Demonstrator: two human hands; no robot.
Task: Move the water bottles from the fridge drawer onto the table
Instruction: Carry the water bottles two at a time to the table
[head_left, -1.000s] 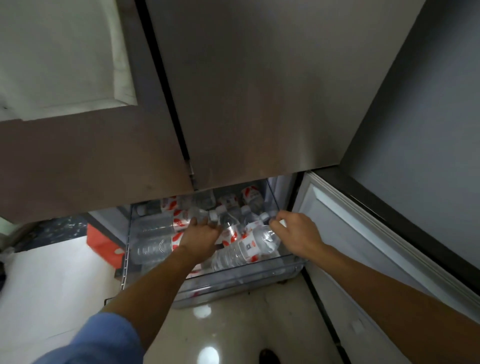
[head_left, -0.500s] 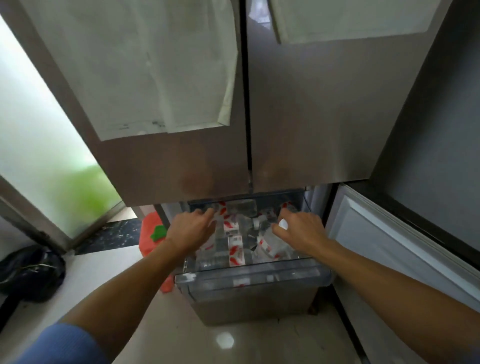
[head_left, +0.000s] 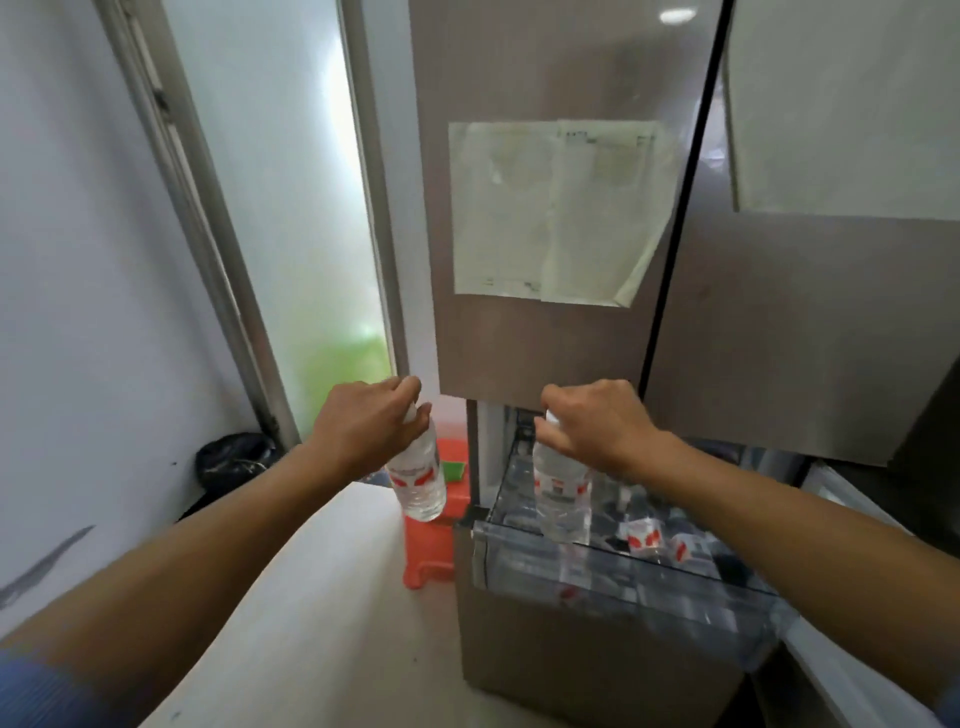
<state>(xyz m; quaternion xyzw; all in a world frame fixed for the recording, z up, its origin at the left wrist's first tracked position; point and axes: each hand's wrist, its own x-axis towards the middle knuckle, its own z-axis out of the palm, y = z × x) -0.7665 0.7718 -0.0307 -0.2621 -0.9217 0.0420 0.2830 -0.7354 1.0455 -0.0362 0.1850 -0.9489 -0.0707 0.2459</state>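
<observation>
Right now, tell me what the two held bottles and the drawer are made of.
Left bottle and right bottle: clear thin plastic, probably; the background shows through. Drawer: glossy see-through plastic bin, bottles visible through its wall; brownish front, possibly brushed metal.

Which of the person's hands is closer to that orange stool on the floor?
Left. The left hand, gripping a bottle, hangs above the orange stool; the right hand, gripping another bottle, is farther right, over the drawer.

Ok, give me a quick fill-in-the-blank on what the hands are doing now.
The left hand grips ____ water bottle.
The right hand holds its bottle over the fridge drawer, which stands ____.
Both held bottles hang with caps pointing ____.
Missing words: one; open; up.
</observation>
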